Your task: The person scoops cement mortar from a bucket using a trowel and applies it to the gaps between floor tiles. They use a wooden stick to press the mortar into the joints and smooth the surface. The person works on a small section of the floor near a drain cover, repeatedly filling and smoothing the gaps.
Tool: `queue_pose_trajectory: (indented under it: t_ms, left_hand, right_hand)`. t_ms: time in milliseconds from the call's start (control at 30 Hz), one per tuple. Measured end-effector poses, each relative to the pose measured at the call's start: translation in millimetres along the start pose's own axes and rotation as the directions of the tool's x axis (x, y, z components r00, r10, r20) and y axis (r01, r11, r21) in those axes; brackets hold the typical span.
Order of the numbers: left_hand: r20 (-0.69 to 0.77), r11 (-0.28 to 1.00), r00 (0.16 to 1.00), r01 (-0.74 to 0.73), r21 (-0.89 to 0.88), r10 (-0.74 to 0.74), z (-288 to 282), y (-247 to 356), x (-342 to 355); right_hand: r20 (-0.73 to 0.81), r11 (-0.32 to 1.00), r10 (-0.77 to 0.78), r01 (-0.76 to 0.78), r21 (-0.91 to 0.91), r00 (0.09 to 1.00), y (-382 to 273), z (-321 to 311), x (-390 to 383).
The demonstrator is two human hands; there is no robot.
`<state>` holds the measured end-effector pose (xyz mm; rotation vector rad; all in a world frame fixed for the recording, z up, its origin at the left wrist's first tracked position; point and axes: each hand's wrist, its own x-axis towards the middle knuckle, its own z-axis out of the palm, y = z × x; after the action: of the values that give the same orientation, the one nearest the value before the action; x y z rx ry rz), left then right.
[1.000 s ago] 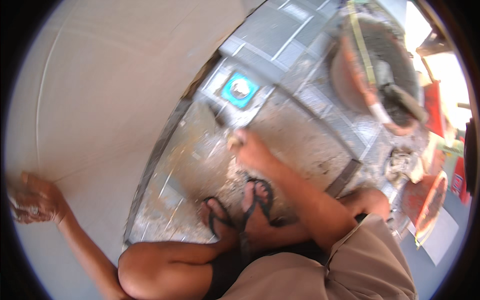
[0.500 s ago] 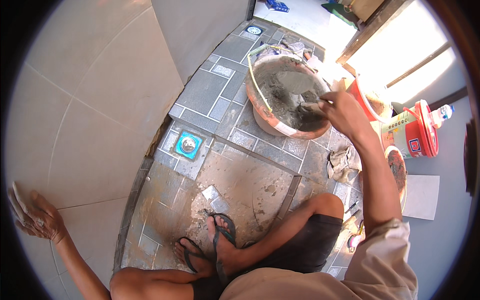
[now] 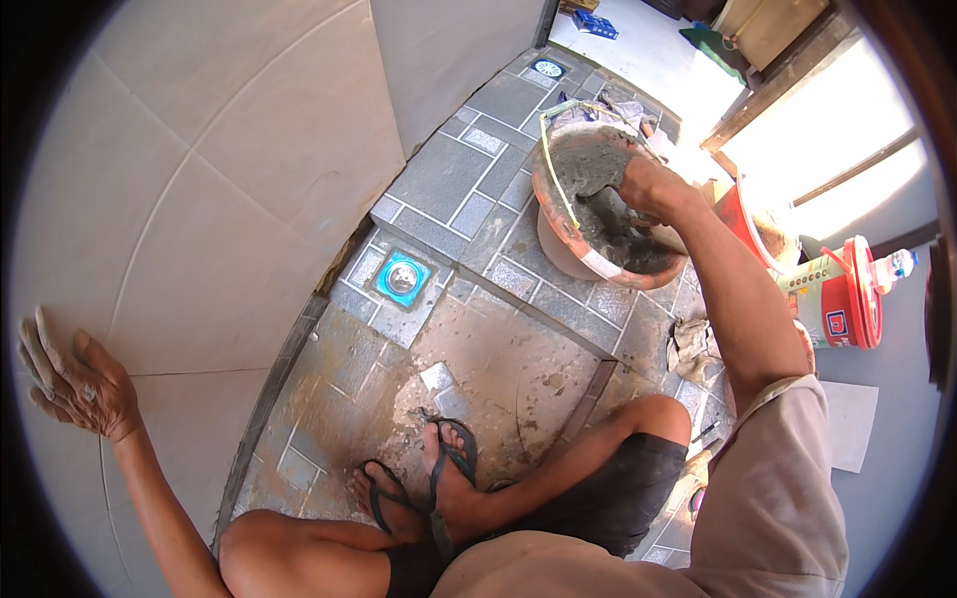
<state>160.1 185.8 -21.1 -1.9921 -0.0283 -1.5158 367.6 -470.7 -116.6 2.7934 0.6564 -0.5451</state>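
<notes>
My left hand [image 3: 80,384] lies flat against the large beige wall tiles [image 3: 229,249], fingers stretched out and holding nothing. Over the far right, my right hand [image 3: 653,191] reaches into an orange-rimmed bucket [image 3: 590,257] of wet grey mortar [image 3: 608,219]. Its fingers are closed round what looks like a trowel, mostly hidden by the hand and the mortar. A pale yellow handle [image 3: 554,179] hangs over the bucket's left side.
A red-lidded pail [image 3: 847,299] and a red bucket [image 3: 748,224] stand at the right. Crumpled cloth [image 3: 692,349] lies below the mortar bucket. A blue-framed drain [image 3: 402,278] sits in the stepped floor, near small tile pieces [image 3: 444,389] by my sandalled feet [image 3: 454,468].
My right hand has moved deeper into the bucket, its wrist now bent over the mortar. My left hand stays on the wall. The whole view has shifted slightly.
</notes>
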Motion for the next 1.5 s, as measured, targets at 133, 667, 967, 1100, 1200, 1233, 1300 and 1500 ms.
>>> queue_pose_trajectory:
  t_ms: [133,667,967,1100,1200,1233,1300,1500]
  left_hand:
    - [-0.009,0.999,1.0,0.028,-0.027,-0.029,1.7,7.3,-1.5]
    - [-0.019,0.997,0.999,-0.032,-0.071,0.031,-0.7,8.4,3.5]
    - [0.013,0.998,0.998,-0.068,0.01,0.068,1.3,11.3,-4.9]
    - [0.01,0.99,0.99,-0.142,0.018,0.142,1.3,0.2,-3.0]
    - [-0.015,0.982,0.983,-0.186,-0.039,0.185,3.4,2.7,3.4]
    - [-0.013,0.98,0.981,-0.194,-0.049,0.193,3.5,3.9,5.0]
    - [0.01,0.978,0.979,-0.202,-0.057,0.203,2.6,5.0,7.3]
    - [-0.01,0.919,0.937,-0.341,0.197,0.35,8.2,-21.9,3.1]
  right_hand:
    - [-0.022,0.954,-0.103,0.093,-0.285,0.994,5.3,15.8,-14.8]
    - [-0.101,0.202,0.136,0.072,0.977,0.986,-242.2,95.0,-78.2]
    - [-0.03,0.178,0.086,0.015,0.984,0.996,-406.2,225.3,76.1]
    - [0.046,0.173,0.058,-0.055,0.983,0.997,-427.4,207.2,90.6]
    - [0.092,0.133,0.069,-0.1,0.986,0.993,-434.3,198.3,96.6]
    - [0.107,0.112,0.075,-0.115,0.987,0.991,-436.9,196.8,98.3]
    - [0.075,0.161,0.09,-0.089,0.983,0.993,-442.0,194.9,101.4]
    - [-0.01,0.314,0.077,-0.015,0.949,0.997,-444.2,187.6,101.0]
